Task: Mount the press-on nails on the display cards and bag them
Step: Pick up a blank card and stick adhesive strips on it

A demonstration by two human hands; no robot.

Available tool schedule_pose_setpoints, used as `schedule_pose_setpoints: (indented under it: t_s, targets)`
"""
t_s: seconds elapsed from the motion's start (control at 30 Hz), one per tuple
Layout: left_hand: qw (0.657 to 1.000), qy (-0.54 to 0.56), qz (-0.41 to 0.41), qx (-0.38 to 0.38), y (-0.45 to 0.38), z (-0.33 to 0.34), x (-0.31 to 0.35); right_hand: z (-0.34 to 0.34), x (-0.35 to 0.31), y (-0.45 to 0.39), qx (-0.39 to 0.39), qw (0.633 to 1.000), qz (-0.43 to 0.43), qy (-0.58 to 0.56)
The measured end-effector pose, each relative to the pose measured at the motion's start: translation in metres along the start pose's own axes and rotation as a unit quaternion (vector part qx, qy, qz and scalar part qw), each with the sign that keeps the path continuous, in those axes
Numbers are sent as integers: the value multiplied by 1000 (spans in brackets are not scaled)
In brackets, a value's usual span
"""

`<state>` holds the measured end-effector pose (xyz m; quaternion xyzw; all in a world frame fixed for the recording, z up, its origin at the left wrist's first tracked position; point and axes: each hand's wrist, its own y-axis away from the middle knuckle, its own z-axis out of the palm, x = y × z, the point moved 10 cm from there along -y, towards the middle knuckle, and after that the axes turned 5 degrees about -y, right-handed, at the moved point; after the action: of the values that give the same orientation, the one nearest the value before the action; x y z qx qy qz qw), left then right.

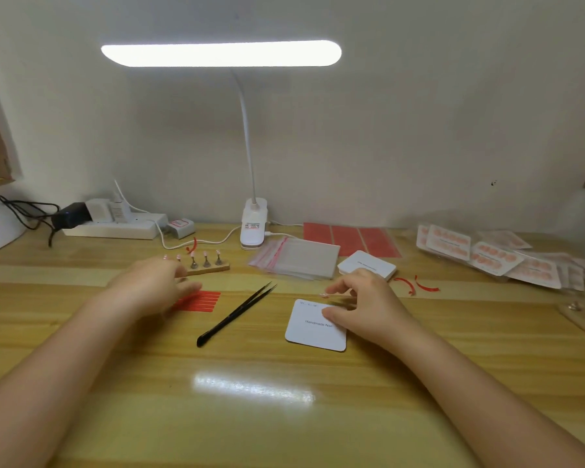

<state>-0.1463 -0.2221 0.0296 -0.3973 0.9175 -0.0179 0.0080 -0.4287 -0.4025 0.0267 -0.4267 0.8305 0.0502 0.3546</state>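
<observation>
The left hand (152, 285) hovers blurred with fingers spread, holding nothing, its tips just short of the nail stand (206, 265). The red strips (196, 301) lie partly under its palm, so a careless sweep could drag them, or knock the nails off their posts. To that hand's right lie the tweezers (237, 314), apart from both hands; open desk (250, 417) spreads toward the person, giving free room there.

The right hand (365, 305) rests its thumb on the card (314, 327) while its fingers seem to pinch a small nail (324, 294) just beyond the card's far edge; the pinch is too small to be sure. The nail could slip or land crooked if the card slides under the thumb. Just beyond this hand sit the card stack (367, 266) and bags (298, 258); peeled backings (416, 285) lie to its right, finished sets (493, 258) farther right, so room there is tighter.
</observation>
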Motion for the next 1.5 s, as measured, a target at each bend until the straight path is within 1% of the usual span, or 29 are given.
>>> schedule_pose_setpoints:
  t_s: [0.1,0.17,0.23,0.33,0.4,0.5,0.67,0.73,0.77,0.83,0.87,0.93,1.0,1.07,1.13,1.17,1.2,1.23,1.27,1.33,1.43,1.47,1.5]
  targets:
    - [998,18,4,63,0,-2,-1,2,-1,1,3,1000,-17,-13]
    - [996,54,20,70,-1,4,1,2,-2,3,5,999,-27,-25]
    - [996,67,33,41,-4,15,4,3,-2,4,5,999,-32,-34]
    - [999,39,22,-24,-5,27,1,4,-1,4,4,999,-34,-40]
    - [997,26,31,-64,-3,32,1,5,-1,4,2,999,-36,-41]
    - [995,1,32,-99,3,33,0,5,-2,3,2,999,-38,-38]
    - [993,-28,30,-111,4,26,3,5,-1,3,2,999,-33,-39]
    - [995,-34,29,-93,1,18,4,5,-1,4,2,999,-31,-37]
    - [997,-26,24,-72,0,13,4,5,-1,4,2,999,-30,-34]
    - [999,13,14,-29,0,2,3,5,-1,4,3,999,-31,-29]
    - [999,47,13,-19,-1,-2,3,5,-1,4,4,999,-31,-28]
    - [993,112,18,-22,0,-9,4,5,0,4,5,999,-30,-30]
    - [990,131,26,-39,4,-22,3,3,-1,4,9,999,-24,-29]
    - [986,157,35,-42,11,-42,3,-3,-5,4,38,999,-22,-5]
    - [971,229,57,-27,22,-66,13,-17,-15,5,89,996,-25,-2]
    - [963,260,74,-12,30,-79,23,-26,-22,7,114,992,-30,-37]
    - [955,280,95,-3,41,-90,37,-34,-30,8,129,986,-36,-97]
    - [949,291,120,-2,52,-97,53,-39,-39,10,128,976,-42,-169]
    - [943,298,149,-2,64,-102,72,-41,-49,11,107,964,-46,-241]
    - [930,307,203,-3,86,-107,106,-35,-66,12,27,936,-33,-349]
    - [906,334,262,1,105,-106,136,-14,-85,20,-110,904,6,-414]
    - [901,337,273,13,108,-107,140,-9,-92,23,-141,892,3,-429]
    - [898,340,277,32,109,-108,142,-7,-98,25,-151,883,-7,-444]
